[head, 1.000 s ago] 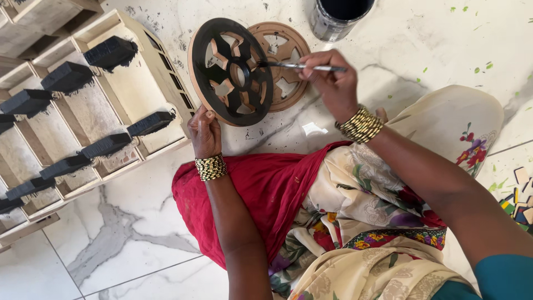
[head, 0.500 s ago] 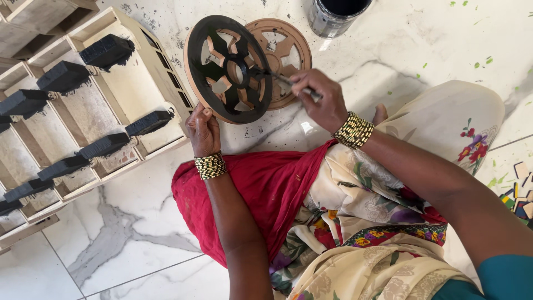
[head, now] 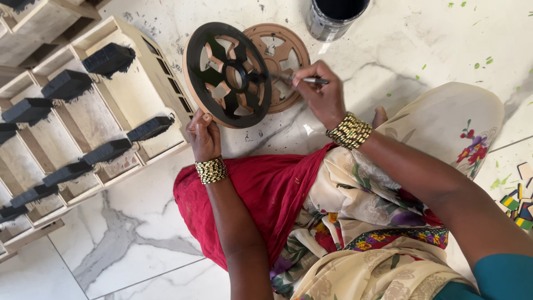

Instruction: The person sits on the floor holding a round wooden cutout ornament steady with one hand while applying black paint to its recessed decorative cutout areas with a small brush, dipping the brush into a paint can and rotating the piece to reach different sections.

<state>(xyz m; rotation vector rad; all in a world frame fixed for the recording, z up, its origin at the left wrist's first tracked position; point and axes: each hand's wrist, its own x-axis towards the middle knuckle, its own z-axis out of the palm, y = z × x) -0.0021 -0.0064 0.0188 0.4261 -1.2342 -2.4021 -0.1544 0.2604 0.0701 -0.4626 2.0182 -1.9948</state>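
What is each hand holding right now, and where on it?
Left hand grips the round black-painted wooden wheel by its lower rim, propping it upright. Right hand pinches a thin paintbrush at its handle end.

The left hand (head: 203, 135) sits at about 9 o'clock of the right hand (head: 319, 94), forearm rising from 6 o'clock, fingers curled closed in a grip, a beaded bangle at the wrist. The right arm comes in from 4 o'clock, wrist bent, fingers pinched closed, bangle likewise at the wrist.
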